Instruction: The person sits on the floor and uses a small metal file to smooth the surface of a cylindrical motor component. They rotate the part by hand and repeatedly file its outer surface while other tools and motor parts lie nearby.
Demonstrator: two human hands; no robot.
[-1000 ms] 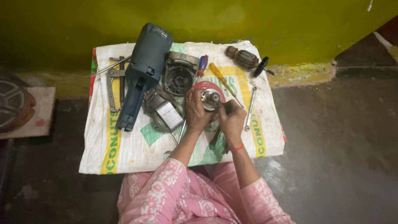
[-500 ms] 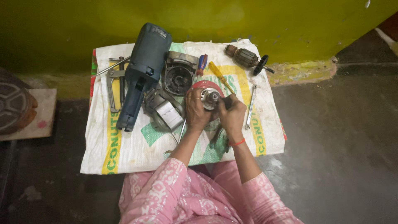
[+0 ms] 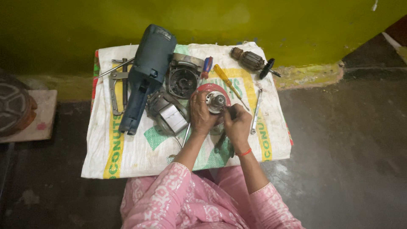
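Two hands meet over one small part: a round metal gear head with a red guard (image 3: pixel 214 101), which sits near the middle of the white woven sack (image 3: pixel 127 157) spread on the dark floor. The left hand (image 3: pixel 202 116) is wrapped around the near left side of that part, gripping it so it cannot turn or slide, which looks like the reason it is held from the side and not from above: the shiny hub in the centre stays exposed. The right hand (image 3: pixel 237 125) is closed with its fingertips pinched at the hub's right edge; it seems to hold a small dark tool or fastener there, but the thing is too small to make out. Just below the right wrist a dark plier-like tool (image 3: pixel 224 144) lies partly hidden under the hand. The other pieces are laid out in an arc within reach: a square grey housing (image 3: pixel 183 78) just behind the red guard, a round silver-faced motor part (image 3: pixel 167 114) touching the left hand's side, the long blue-grey tool body (image 3: pixel 146 74) slanting left, and metal pullers (image 3: pixel 116 85) beyond it. A red-and-blue screwdriver (image 3: pixel 206 67) and a yellow-handled screwdriver (image 3: pixel 227 82) lie behind, a slim spanner (image 3: pixel 255 112) to the right, and a copper-wound armature (image 3: pixel 253 61) near the yellow-green wall (image 3: pixel 203 21).
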